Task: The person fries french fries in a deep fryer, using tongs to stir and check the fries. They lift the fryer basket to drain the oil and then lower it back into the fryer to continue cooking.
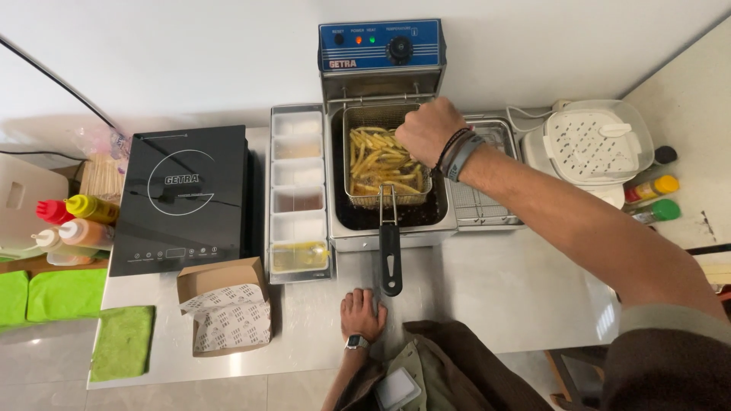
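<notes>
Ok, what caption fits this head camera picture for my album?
Right hand reaches over a fryer basket of fries; left hand rests on the steel counter.

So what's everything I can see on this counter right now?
Deep fryer: one, steel with blue panel, back centre.
Fry basket: one, wire, in the fryer, black handle toward the person.
Fries: a batch, golden, in the basket.
Condiment tray: one, six compartments, left of fryer.
Induction cooker: one, black, left.
Takeaway box: one, brown, paper-lined, front left.
Squeeze bottles: four, mixed colours, far left.
Green cloths: several, front left.
Steamer: one, white, right.
Left hand: flat on counter.
Right hand: over the basket.
</notes>
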